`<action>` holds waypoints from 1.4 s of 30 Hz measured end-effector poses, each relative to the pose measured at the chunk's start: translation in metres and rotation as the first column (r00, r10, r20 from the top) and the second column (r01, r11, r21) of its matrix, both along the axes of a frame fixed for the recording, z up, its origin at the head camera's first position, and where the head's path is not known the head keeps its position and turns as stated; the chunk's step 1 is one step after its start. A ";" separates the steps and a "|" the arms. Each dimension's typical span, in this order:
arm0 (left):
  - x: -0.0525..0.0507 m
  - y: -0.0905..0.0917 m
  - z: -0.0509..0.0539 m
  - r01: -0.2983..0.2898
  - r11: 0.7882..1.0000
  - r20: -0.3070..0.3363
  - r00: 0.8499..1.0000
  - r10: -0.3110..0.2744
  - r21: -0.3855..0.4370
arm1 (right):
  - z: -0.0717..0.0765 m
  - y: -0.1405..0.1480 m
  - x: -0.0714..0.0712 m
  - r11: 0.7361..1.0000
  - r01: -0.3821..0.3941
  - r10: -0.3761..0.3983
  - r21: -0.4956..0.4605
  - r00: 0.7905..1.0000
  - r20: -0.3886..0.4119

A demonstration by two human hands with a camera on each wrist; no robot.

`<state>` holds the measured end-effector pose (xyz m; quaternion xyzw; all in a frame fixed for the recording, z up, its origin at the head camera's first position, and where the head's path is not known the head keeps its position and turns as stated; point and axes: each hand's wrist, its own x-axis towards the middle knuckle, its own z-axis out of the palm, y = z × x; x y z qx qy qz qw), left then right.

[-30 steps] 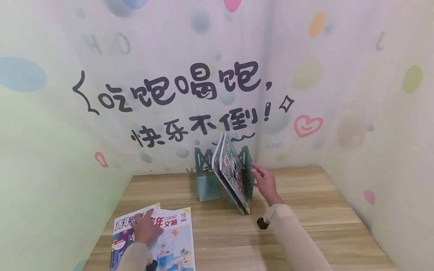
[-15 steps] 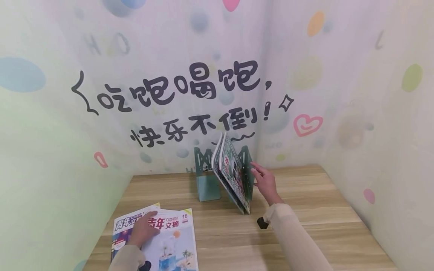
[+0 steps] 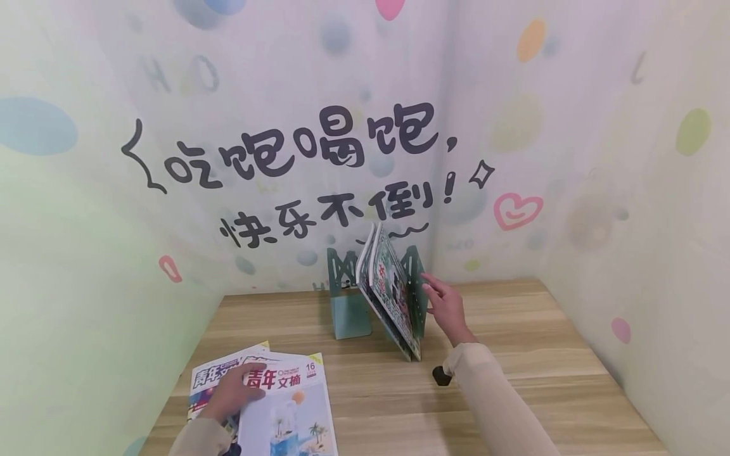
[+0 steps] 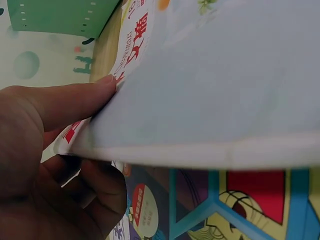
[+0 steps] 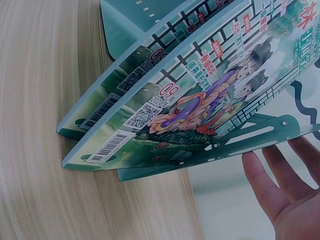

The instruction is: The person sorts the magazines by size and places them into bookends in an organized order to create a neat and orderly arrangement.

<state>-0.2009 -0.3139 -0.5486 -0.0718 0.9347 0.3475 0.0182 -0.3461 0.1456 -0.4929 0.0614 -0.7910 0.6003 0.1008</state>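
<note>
My left hand (image 3: 229,394) pinches the left edge of a pale blue magazine (image 3: 296,399), thumb on the cover and fingers beneath. In the left wrist view that edge is raised above a colourful magazine (image 4: 250,200) lying below. My right hand (image 3: 449,311) holds its fingers fairly straight against the outer right side of a green metal bookend (image 3: 352,320). Two illustrated magazines (image 5: 200,105) stand inside the bookend, tilted, with a narrow gap between them. The right thumb is out of sight in the right wrist view.
Everything stands on a wood-grain table (image 3: 513,373). Behind and at both sides hang pale printed walls (image 3: 353,76) with coloured dots and black lettering. The bookend is near the table's back edge, with bare wood left of it.
My left hand has shifted left and down across the cover to the pale blue magazine's left edge and taken hold of it. That magazine has slid slightly right. My right hand stays in place.
</note>
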 end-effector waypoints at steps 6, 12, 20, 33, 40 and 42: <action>0.000 0.003 0.012 0.021 1.000 0.020 1.000 -0.021 -0.004 | 0.000 0.000 -0.001 1.000 -0.001 0.001 0.003 1.000 -0.001; -0.001 0.009 0.023 0.074 0.997 -0.009 0.997 -0.074 -0.028 | -0.001 0.000 -0.001 1.000 -0.001 0.001 0.004 1.000 -0.006; -0.002 0.019 0.032 0.077 0.997 -0.033 0.996 -0.078 -0.019 | -0.001 0.000 0.000 1.000 0.000 0.000 0.016 1.000 0.003; 0.001 0.039 0.049 0.109 0.993 -0.110 0.987 -0.113 -0.038 | -0.002 -0.001 0.000 0.999 0.002 -0.002 0.033 1.000 0.014; 0.000 0.047 0.051 0.089 0.996 -0.081 0.993 -0.088 0.014 | -0.003 -0.002 -0.002 1.000 0.006 -0.006 0.030 1.000 0.011; 0.000 0.050 0.053 0.089 0.996 -0.074 0.993 -0.087 0.027 | -0.003 -0.001 -0.002 0.999 0.006 -0.006 0.033 1.000 0.008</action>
